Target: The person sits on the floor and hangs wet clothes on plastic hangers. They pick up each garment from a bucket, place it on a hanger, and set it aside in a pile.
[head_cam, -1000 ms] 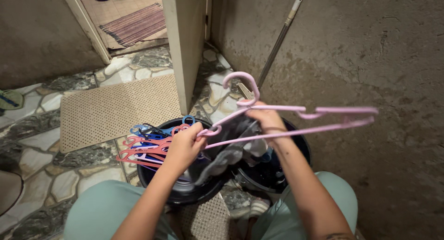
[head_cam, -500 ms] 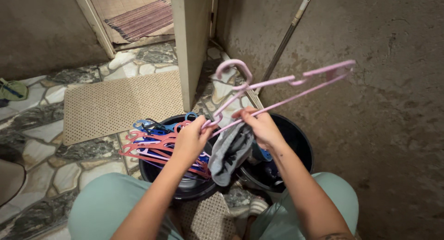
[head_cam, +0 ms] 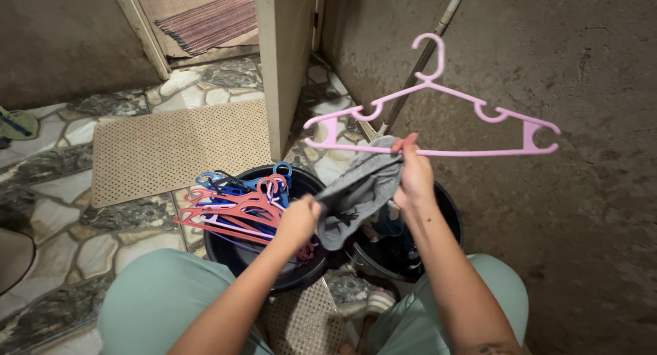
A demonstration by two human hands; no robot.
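Head view: The pink plastic clothes hanger (head_cam: 438, 115), tilted and hook-forward half a second ago, now stands upright with its hook at the top. The right hand (head_cam: 415, 174) is closed on its lower bar together with the upper edge of the grey fabric garment (head_cam: 359, 191). The left hand (head_cam: 299, 221), which earlier gripped the hanger's end, now pinches the garment's lower edge. The garment hangs over the near rim of the black round plastic tub (head_cam: 301, 273), beside the stacked red and blue hangers (head_cam: 236, 208). The garment appears ready for draping.
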